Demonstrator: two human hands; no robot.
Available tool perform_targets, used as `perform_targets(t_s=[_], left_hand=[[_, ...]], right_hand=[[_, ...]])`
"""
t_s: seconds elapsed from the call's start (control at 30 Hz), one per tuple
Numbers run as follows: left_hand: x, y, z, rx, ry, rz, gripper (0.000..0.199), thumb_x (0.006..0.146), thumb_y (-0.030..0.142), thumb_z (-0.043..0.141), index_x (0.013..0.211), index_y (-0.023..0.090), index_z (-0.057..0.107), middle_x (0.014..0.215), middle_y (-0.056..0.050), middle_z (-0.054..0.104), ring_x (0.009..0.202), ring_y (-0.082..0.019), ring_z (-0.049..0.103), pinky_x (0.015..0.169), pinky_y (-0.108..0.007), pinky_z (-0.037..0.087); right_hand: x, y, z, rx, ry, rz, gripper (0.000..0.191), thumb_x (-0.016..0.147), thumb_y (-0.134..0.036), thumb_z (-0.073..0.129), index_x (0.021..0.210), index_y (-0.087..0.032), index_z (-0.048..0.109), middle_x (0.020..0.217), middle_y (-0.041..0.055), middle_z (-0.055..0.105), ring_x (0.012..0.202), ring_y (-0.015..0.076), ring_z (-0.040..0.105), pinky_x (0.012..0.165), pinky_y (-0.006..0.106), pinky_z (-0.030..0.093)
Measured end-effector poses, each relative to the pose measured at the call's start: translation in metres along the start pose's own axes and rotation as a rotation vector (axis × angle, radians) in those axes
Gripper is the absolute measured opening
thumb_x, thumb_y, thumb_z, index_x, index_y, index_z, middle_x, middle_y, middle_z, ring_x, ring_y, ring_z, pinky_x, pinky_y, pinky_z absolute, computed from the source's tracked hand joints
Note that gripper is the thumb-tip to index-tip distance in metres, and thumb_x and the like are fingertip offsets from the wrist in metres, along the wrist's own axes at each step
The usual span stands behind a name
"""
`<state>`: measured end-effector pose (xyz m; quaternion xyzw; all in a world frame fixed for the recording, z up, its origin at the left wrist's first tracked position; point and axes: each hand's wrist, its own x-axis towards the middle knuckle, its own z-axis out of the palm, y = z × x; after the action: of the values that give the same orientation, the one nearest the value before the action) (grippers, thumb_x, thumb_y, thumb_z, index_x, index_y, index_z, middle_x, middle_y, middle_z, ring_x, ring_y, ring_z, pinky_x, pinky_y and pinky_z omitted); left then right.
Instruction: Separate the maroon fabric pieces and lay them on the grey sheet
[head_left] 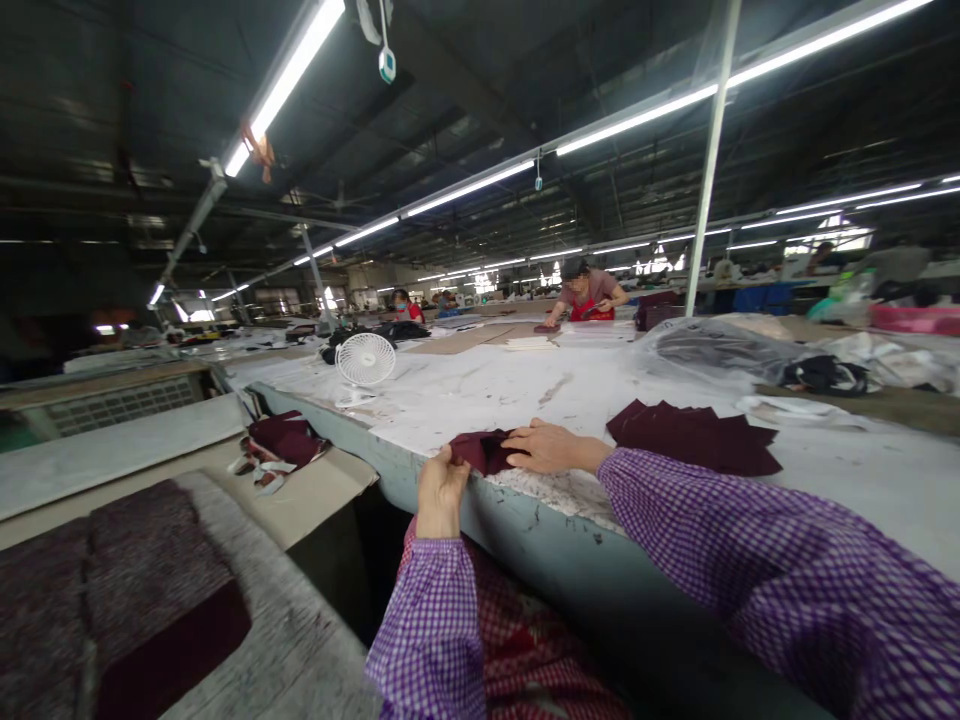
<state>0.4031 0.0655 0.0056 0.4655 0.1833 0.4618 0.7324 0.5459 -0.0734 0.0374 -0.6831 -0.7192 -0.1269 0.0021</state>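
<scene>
A small maroon fabric piece (484, 452) lies at the near edge of the white-topped table (465, 385). My left hand (442, 485) pinches its left corner between thumb and fingers, right at the table's edge. From the right, my right hand (546, 447) reaches over the same piece, its fingers stretched out and touching the cloth. To the right of my right hand, a fanned stack of maroon fabric pieces (694, 437) rests on the table.
A white fan (365, 360) stands on the table ahead. Maroon scraps (285, 440) lie on cardboard at the left, near speckled fabric panels (157, 570). Clear plastic (705, 345) is heaped at the right. Across the table, a person (589, 295) leans over cloth.
</scene>
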Motion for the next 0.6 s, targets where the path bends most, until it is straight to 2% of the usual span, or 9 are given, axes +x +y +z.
perform_targets(t_s=[0.07,0.13,0.23,0.3,0.37,0.43,0.5,0.53,0.6], left_hand=[[-0.003,0.004,0.001,-0.045,0.042,-0.03,0.009,0.075,0.013,0.052,0.069,0.02,0.05,0.066,-0.002,0.057,0.072,-0.016,0.059,0.067,-0.029,0.051],[-0.008,0.01,0.0,-0.098,0.059,-0.048,0.006,0.073,0.016,0.053,0.069,0.019,0.049,0.067,-0.001,0.058,0.068,-0.014,0.059,0.063,-0.026,0.05],[-0.016,0.021,-0.002,-0.095,0.008,-0.024,0.017,0.067,0.026,0.061,0.067,0.018,0.046,0.065,0.002,0.055,0.06,-0.011,0.055,0.057,-0.023,0.045],[-0.021,0.025,0.0,-0.019,-0.027,0.035,0.025,0.065,0.033,0.064,0.067,0.018,0.045,0.063,0.004,0.051,0.056,-0.009,0.05,0.054,-0.021,0.042],[-0.027,0.026,0.006,0.109,-0.062,0.119,0.025,0.068,0.036,0.063,0.069,0.017,0.046,0.06,0.006,0.047,0.054,-0.007,0.046,0.053,-0.019,0.038],[-0.033,0.025,0.015,0.251,-0.166,0.196,0.023,0.071,0.036,0.062,0.071,0.017,0.049,0.06,0.005,0.048,0.056,-0.008,0.046,0.055,-0.019,0.039],[-0.037,0.024,0.021,0.331,-0.275,0.249,0.022,0.075,0.036,0.06,0.074,0.016,0.052,0.066,0.003,0.053,0.063,-0.01,0.051,0.061,-0.022,0.042],[-0.038,0.025,0.023,0.335,-0.279,0.278,0.022,0.077,0.037,0.058,0.076,0.016,0.053,0.07,0.001,0.056,0.067,-0.011,0.053,0.065,-0.023,0.044],[-0.039,0.028,0.022,0.328,-0.144,0.366,0.023,0.082,0.039,0.051,0.077,0.016,0.053,0.075,-0.001,0.058,0.072,-0.012,0.055,0.069,-0.024,0.045]], right_hand=[[-0.001,0.0,-0.001,0.009,0.017,0.008,0.04,0.095,-0.037,0.039,0.123,-0.016,0.057,0.12,0.0114,0.061,0.107,0.0217,0.056,0.09,0.037,0.035],[-0.003,0.0,-0.003,0.021,0.073,0.064,0.035,0.093,-0.041,0.043,0.11,-0.017,0.063,0.108,0.009,0.065,0.096,0.0206,0.059,0.083,0.034,0.038],[-0.007,-0.004,-0.013,0.007,0.266,0.214,0.032,0.089,-0.046,0.05,0.087,-0.017,0.063,0.087,0.0056,0.063,0.078,0.0188,0.057,0.074,0.032,0.039],[-0.007,-0.011,-0.025,-0.028,0.418,0.24,0.029,0.087,-0.044,0.053,0.094,-0.017,0.059,0.091,0.0072,0.061,0.081,0.0198,0.055,0.076,0.033,0.04],[-0.004,-0.021,-0.038,-0.085,0.498,0.145,0.032,0.087,-0.034,0.055,0.114,-0.017,0.053,0.11,0.0111,0.057,0.095,0.0225,0.053,0.082,0.035,0.041],[0.002,-0.031,-0.048,-0.136,0.477,-0.019,0.043,0.088,-0.021,0.05,0.13,-0.02,0.043,0.121,0.0117,0.052,0.105,0.0235,0.049,0.087,0.037,0.041],[0.006,-0.036,-0.052,-0.131,0.402,-0.118,0.046,0.088,-0.014,0.042,0.133,-0.022,0.041,0.113,0.0095,0.057,0.101,0.0217,0.051,0.086,0.035,0.042],[0.008,-0.036,-0.052,-0.103,0.374,-0.119,0.045,0.088,-0.012,0.039,0.131,-0.022,0.044,0.106,0.0084,0.059,0.096,0.0206,0.052,0.083,0.034,0.044],[0.01,-0.031,-0.05,-0.017,0.371,-0.043,0.039,0.086,-0.011,0.04,0.121,-0.02,0.053,0.096,0.007,0.061,0.089,0.0188,0.055,0.077,0.03,0.045]])
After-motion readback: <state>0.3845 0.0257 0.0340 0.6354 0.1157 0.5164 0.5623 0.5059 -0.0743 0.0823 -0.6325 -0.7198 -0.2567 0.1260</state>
